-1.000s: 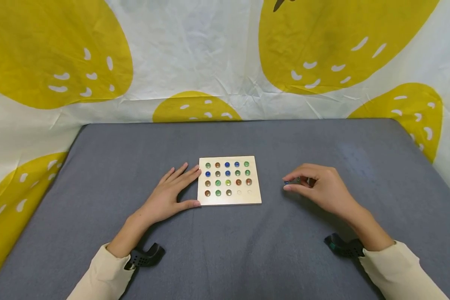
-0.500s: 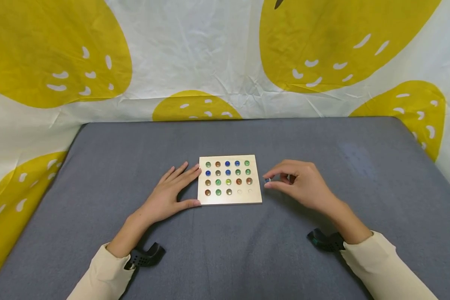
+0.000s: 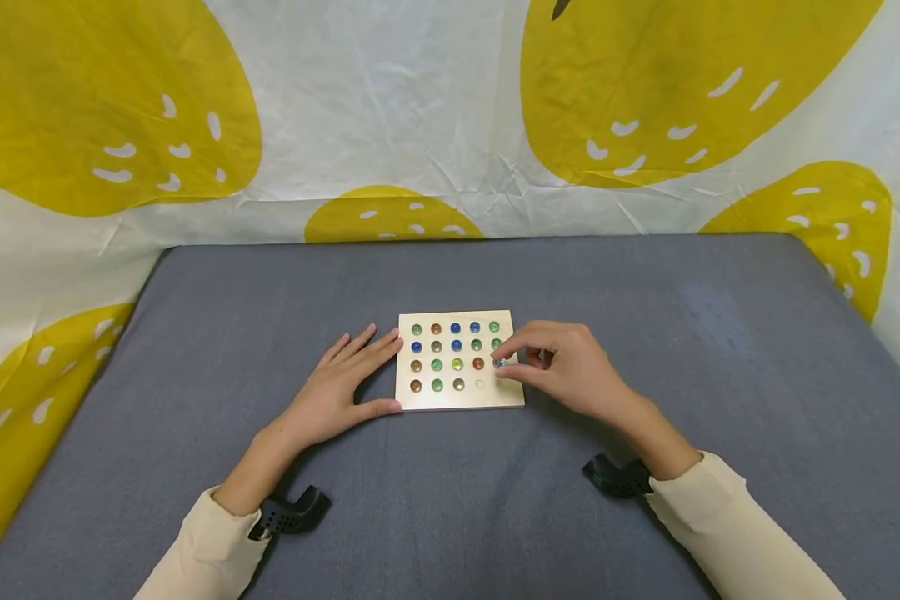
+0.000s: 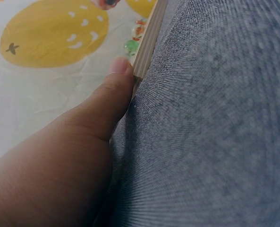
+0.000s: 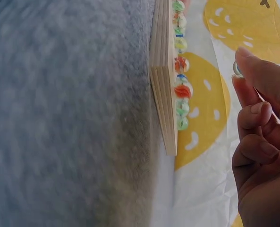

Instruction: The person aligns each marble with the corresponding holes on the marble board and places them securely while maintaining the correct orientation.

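Note:
A small wooden board (image 3: 457,400) with rows of dimples lies in the middle of the grey table; several coloured marbles (image 3: 456,346) sit in it. My left hand (image 3: 341,383) lies flat beside the board's left edge, fingers straight, thumb (image 4: 112,87) touching the board (image 4: 147,40). My right hand (image 3: 562,367) hovers over the board's right side and pinches a small marble (image 3: 500,363) between thumb and forefinger. The right wrist view shows that marble (image 5: 236,69) at the fingertips, held above the board (image 5: 164,90). One bare dimple (image 3: 480,384) shows in the front row.
Grey cloth covers the table (image 3: 645,517). A white and yellow patterned sheet (image 3: 390,117) hangs behind and at both sides. Black wrist camera mounts (image 3: 292,512) sit by each cuff.
My right hand has moved left from the open table to over the board's right side, carrying the marble. The left hand has stayed in place.

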